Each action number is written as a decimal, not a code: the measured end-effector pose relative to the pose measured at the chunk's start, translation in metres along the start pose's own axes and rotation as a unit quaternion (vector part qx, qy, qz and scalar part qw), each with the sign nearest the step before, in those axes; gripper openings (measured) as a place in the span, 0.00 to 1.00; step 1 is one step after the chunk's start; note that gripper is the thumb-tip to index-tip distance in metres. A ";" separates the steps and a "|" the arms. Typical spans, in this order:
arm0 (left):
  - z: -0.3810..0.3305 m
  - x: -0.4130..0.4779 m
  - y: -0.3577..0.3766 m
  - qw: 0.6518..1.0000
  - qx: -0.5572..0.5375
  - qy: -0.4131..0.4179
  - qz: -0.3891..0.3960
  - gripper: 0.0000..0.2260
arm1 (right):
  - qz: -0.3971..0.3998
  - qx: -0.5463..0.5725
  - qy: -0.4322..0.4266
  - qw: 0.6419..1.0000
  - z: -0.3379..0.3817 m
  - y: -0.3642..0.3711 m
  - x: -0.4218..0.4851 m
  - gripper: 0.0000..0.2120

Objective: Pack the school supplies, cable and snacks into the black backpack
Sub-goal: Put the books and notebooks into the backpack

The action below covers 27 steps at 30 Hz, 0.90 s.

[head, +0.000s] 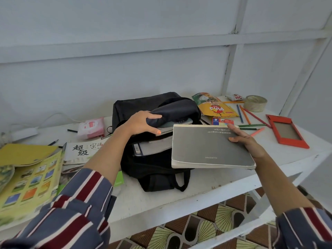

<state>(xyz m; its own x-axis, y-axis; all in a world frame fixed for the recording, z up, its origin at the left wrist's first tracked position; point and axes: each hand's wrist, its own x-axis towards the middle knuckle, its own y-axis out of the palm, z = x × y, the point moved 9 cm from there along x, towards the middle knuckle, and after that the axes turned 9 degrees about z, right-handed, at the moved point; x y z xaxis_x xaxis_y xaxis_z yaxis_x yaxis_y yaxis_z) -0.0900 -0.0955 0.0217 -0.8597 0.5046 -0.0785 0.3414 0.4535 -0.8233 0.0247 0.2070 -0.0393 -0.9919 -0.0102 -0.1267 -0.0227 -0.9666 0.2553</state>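
Head view: white painted tabletop [206, 184] set against a pale panelled wall [125, 69], with patterned floor tiles [206, 229] below its front edge. At the middle of the tabletop, the black backpack [154, 168] lies with its mouth open and books [156, 144] already inside. The left hand [142, 123] is curled over the bag's upper flap, gripping it and lifting it off the books. The right hand [246, 139] holds a dark grey notebook [208, 146] by its right edge, thumb on the cover, fingers beneath; the notebook sits flat, overlapping the bag's right side. Rear right, behind the bag: a yellow snack bag [215, 106], a pencil box [221, 121], loose coloured pencils [246, 114] and a tape roll [255, 103] near the corner. Right edge: a red-framed slate [285, 131]. Rear left: a pink tissue pack [91, 127], a white power strip [23, 133] with its cable [59, 115]. Front left: a white book [80, 150] beside a yellow workbook [30, 180], partly covered by the striped sleeve [71, 212].
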 end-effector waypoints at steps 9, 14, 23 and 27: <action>-0.014 0.007 -0.031 0.998 -0.044 0.028 -0.021 0.27 | -0.116 0.118 -0.049 0.985 -0.013 0.024 0.002 0.23; -0.016 0.008 -0.030 0.998 -0.051 0.037 0.001 0.27 | -0.246 0.193 -0.097 0.945 -0.031 0.047 0.006 0.22; -0.011 0.011 -0.029 0.998 -0.054 0.023 0.004 0.28 | -0.122 -0.177 0.046 0.975 -0.034 0.120 0.048 0.41; -0.008 0.012 -0.029 0.999 -0.045 0.027 -0.004 0.27 | 0.037 -0.322 0.153 0.934 -0.025 0.119 0.045 0.46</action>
<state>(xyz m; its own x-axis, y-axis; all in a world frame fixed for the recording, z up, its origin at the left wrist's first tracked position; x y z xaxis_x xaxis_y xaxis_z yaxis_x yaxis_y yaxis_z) -0.1067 -0.0966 0.0493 -0.8417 0.5385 -0.0404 0.3698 0.5202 -0.7699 -0.0200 0.0852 -0.0386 -0.9034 -0.0599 -0.4246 0.2213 -0.9133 -0.3420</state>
